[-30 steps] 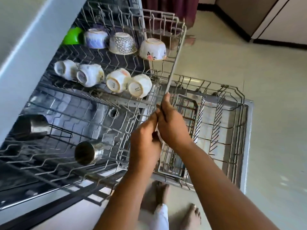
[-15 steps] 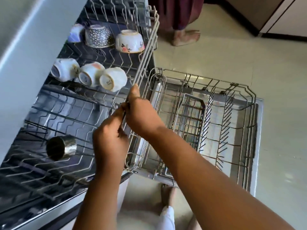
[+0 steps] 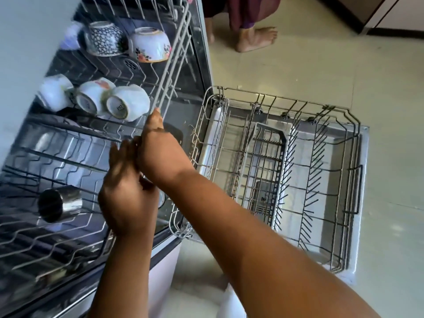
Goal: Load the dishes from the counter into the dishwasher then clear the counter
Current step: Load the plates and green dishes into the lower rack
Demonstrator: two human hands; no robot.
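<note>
Dishes (image 3: 91, 101) sit in the upper rack (image 3: 57, 239) at left: a steel cup (image 3: 58, 203) on its side low down, three white cups (image 3: 128, 104) tipped in a row, and patterned bowls (image 3: 149, 45) upside down behind them. Left hand (image 3: 128, 198) is at the rack's front rail (image 3: 176, 56), back to the camera; whether it grips or only presses, I cannot tell. Right hand (image 3: 160, 154), touching the left, curls round that rail with one finger laid along it. Further right, the lower rack (image 3: 353, 138) is pulled out and holds only an empty cutlery basket (image 3: 268, 175). Loading looks partly done: the top is fairly full, the bottom bare. The countertop is not visible, so what remains there is unknown.
</note>
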